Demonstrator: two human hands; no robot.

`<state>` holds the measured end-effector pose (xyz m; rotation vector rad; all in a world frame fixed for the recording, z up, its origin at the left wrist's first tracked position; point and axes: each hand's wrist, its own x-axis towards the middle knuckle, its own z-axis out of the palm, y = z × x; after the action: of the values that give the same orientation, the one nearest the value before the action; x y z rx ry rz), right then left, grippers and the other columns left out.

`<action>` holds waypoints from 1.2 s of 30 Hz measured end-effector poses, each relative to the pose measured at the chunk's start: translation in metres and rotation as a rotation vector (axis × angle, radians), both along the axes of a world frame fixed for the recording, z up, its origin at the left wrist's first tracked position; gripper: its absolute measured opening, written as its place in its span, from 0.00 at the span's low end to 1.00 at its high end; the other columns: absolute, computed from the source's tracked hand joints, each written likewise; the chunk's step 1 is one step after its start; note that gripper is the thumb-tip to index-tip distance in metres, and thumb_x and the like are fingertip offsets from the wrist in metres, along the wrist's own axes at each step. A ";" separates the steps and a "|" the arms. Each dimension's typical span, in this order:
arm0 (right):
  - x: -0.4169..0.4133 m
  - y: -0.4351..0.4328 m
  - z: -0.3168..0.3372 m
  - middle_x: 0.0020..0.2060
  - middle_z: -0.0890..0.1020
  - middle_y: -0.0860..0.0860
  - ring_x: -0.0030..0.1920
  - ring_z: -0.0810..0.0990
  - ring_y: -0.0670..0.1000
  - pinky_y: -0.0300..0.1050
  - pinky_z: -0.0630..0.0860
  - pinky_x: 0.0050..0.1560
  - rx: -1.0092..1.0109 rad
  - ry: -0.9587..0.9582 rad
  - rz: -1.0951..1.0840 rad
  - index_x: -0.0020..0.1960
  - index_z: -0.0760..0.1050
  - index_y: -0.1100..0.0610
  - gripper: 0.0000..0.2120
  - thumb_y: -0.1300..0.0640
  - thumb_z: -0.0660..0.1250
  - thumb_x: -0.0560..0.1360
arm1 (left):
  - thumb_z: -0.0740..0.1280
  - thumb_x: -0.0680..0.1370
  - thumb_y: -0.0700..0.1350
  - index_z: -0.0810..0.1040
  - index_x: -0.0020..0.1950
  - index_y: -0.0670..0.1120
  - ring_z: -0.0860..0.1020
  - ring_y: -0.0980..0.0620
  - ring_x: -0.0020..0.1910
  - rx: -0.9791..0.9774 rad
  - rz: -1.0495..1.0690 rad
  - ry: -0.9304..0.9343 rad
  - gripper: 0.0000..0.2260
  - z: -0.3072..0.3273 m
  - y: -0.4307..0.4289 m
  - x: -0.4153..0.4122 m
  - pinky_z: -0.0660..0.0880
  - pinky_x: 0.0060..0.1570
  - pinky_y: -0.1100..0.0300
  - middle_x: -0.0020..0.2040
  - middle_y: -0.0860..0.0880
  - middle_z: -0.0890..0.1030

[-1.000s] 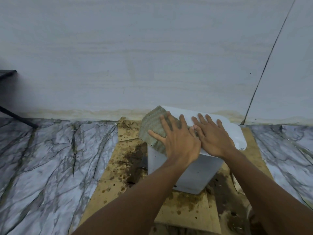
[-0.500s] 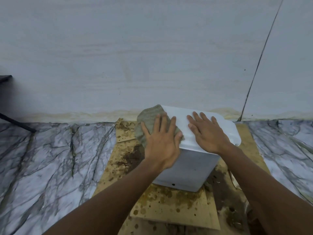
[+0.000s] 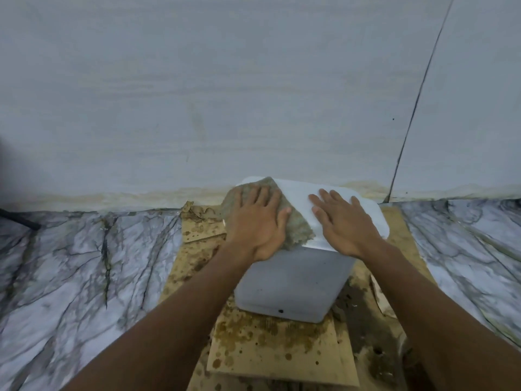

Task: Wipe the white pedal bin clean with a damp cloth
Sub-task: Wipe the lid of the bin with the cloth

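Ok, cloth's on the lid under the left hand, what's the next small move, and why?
Probably slide the left hand and cloth rightward across the lid. The cloth covers only the lid's left part; the white stretch toward the right hand is bare. That hand lies flat on the lid, apparently steadying the bin, and would have to give way as the cloth arrives.

- Cloth [image 3: 298,230] under left hand [image 3: 255,221]: mottled grey-green.
- Bin [image 3: 293,283]: white, one black dot.
- Cardboard [image 3: 276,351] below hand: tan, brown-spotted.
- Floor [image 3: 70,277] left of hand: white, dark-veined marble.
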<state>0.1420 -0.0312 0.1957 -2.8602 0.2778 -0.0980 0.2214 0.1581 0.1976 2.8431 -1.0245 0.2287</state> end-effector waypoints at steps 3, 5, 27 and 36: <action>-0.002 -0.006 -0.006 0.80 0.54 0.48 0.81 0.49 0.50 0.55 0.43 0.78 0.023 -0.051 0.017 0.80 0.55 0.46 0.25 0.45 0.42 0.85 | 0.41 0.85 0.59 0.54 0.82 0.47 0.53 0.43 0.80 -0.021 -0.100 -0.095 0.28 -0.014 -0.013 -0.026 0.46 0.78 0.42 0.81 0.44 0.58; -0.003 -0.007 -0.007 0.80 0.55 0.48 0.80 0.49 0.50 0.55 0.43 0.78 0.033 -0.065 0.038 0.80 0.56 0.46 0.25 0.45 0.42 0.85 | 0.44 0.85 0.57 0.53 0.82 0.46 0.51 0.43 0.80 -0.010 -0.183 -0.172 0.27 -0.029 -0.003 -0.034 0.46 0.78 0.41 0.81 0.44 0.57; -0.011 0.001 0.001 0.81 0.50 0.49 0.81 0.45 0.51 0.61 0.40 0.78 -0.007 0.034 0.064 0.81 0.50 0.45 0.27 0.39 0.43 0.83 | 0.43 0.85 0.54 0.41 0.82 0.48 0.37 0.44 0.81 0.010 -0.226 -0.206 0.27 -0.039 0.035 -0.033 0.40 0.79 0.44 0.83 0.44 0.43; -0.014 0.014 -0.001 0.81 0.49 0.50 0.81 0.45 0.54 0.63 0.42 0.77 -0.064 0.040 -0.011 0.81 0.49 0.44 0.28 0.38 0.41 0.83 | 0.41 0.84 0.61 0.46 0.83 0.49 0.45 0.46 0.81 -0.126 -0.059 -0.032 0.29 -0.016 0.028 -0.024 0.37 0.78 0.51 0.83 0.45 0.47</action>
<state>0.1279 -0.0171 0.1951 -2.9275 0.3038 -0.0525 0.1976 0.1865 0.1815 2.7008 -1.0580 0.3221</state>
